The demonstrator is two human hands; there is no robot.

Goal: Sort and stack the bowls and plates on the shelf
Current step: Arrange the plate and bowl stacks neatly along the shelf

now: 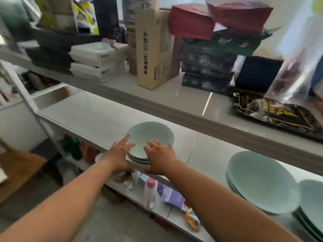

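Note:
A small stack of pale green plates sits on the white middle shelf near its front edge. My left hand rests against the stack's left side with fingers spread. My right hand is at the stack's near right side, fingers apart over the rim. Neither hand lifts anything. A larger stack of pale green plates stands further right on the same shelf. Another pale green stack is cut off by the right edge.
The upper shelf holds a cardboard box, dark flat boxes, white tissue packs, red boxes and a black bag. Bottles and packets lie on the lower shelf below my hands.

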